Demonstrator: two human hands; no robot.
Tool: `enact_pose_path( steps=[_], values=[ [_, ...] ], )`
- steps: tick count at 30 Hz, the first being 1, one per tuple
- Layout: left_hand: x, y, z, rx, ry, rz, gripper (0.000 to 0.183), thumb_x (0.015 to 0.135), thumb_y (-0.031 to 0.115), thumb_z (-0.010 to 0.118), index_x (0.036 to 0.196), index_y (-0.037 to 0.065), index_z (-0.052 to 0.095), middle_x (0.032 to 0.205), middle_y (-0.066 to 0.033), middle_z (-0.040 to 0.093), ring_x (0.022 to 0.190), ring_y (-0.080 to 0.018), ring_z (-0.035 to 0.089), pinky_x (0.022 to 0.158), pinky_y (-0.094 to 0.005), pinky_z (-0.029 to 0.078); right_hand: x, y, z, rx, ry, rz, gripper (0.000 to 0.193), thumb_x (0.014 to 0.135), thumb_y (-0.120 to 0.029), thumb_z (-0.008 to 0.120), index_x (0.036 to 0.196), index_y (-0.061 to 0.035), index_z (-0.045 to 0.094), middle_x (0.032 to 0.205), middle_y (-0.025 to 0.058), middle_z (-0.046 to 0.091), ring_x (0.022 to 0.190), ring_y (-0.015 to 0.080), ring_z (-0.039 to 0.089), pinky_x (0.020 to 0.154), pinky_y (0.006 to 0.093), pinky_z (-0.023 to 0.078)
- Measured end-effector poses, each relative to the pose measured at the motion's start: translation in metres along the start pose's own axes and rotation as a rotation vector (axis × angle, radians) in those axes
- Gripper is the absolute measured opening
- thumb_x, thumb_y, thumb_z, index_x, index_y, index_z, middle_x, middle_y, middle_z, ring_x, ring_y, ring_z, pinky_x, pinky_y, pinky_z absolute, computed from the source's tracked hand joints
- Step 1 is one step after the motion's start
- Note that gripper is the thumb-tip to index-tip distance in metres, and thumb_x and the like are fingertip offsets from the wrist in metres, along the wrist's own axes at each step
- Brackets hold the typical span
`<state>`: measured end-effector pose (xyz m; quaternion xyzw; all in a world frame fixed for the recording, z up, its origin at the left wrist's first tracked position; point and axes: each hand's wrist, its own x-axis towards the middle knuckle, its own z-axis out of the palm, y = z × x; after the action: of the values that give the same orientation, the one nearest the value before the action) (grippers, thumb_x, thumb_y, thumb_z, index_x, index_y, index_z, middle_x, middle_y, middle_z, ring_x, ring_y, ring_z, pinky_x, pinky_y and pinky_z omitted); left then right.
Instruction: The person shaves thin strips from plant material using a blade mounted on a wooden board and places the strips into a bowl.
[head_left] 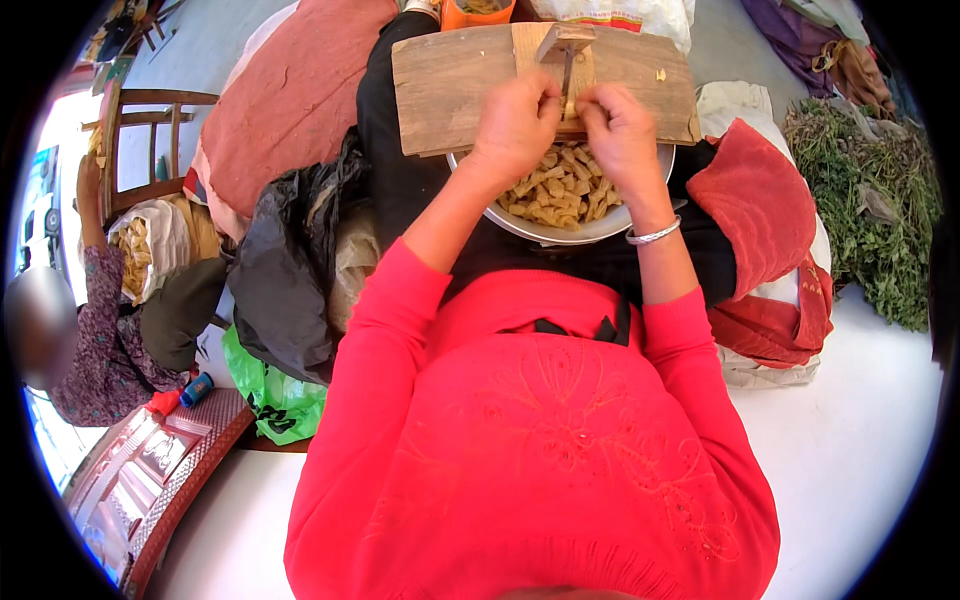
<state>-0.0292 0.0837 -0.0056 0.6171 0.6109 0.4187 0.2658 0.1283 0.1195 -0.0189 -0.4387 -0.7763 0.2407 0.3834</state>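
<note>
A wooden board (450,92) lies across a metal basin (545,238) on my lap. A wooden block with a metal blade (567,68) stands at the board's far middle. My left hand (518,122) is closed in a pinch just left of the blade; what it holds is hidden. My right hand (622,135) is closed too, its fingertips beside a small tan piece (570,107) below the blade. Whether the fingers grip that piece is unclear. Tan, chunky cut pieces (560,187) fill the basin under my hands.
A red cloth (755,210) and a pale sack lie at right, beside a heap of green plants (870,200). At left are a black plastic bag (290,260), a large reddish covered bundle (295,100) and another person (110,330) near a sack of tan pieces (135,255).
</note>
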Motion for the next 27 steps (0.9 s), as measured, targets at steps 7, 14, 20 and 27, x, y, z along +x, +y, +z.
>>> enact_pose_path(
  steps=[7,14,20,27],
  values=[
    [0.0,-0.022,-0.026,-0.117,0.148,0.004,0.007,0.086,0.003,0.057,0.092,0.002,0.059,0.076,-0.0021,0.062,0.065,-0.0091,0.056,0.06,-0.0251,0.047,-0.021,-0.003,-0.034,1.057,-0.052,0.774,0.023,0.096,-0.017,0.05,0.11,-0.0012,0.06,0.094,0.0069,0.061,0.08,0.0158,0.06,0.072,0.0304,0.052],
    [0.096,-0.053,-0.068,-0.176,0.262,-0.031,0.007,0.08,0.007,0.06,0.083,0.001,0.061,0.072,-0.0084,0.063,0.065,-0.0144,0.06,0.061,-0.0294,0.048,-0.034,-0.021,-0.048,1.387,-0.127,0.723,0.029,0.096,-0.016,0.05,0.12,0.0006,0.053,0.103,0.0111,0.061,0.077,0.0144,0.059,0.07,0.0312,0.054],
    [0.166,-0.088,-0.068,0.241,0.297,0.019,0.014,0.084,0.016,0.061,0.09,0.004,0.064,0.081,-0.0118,0.067,0.075,-0.0191,0.063,0.068,-0.0331,0.049,-0.049,-0.048,-0.039,1.261,-0.214,0.736,0.033,0.092,-0.012,0.057,0.123,-0.0025,0.053,0.086,0.0072,0.064,0.057,0.009,0.053,0.055,0.0241,0.048],
    [-0.012,0.05,-0.054,0.201,-0.097,0.17,0.017,0.082,0.022,0.061,0.09,0.008,0.063,0.077,-0.0133,0.063,0.075,-0.0335,0.061,0.063,-0.0414,0.049,-0.077,-0.056,-0.036,0.885,-0.273,0.608,0.036,0.088,0.001,0.056,0.124,0.003,0.052,0.089,0.0064,0.062,0.069,0.0102,0.057,0.063,0.0235,0.049]
  ],
)
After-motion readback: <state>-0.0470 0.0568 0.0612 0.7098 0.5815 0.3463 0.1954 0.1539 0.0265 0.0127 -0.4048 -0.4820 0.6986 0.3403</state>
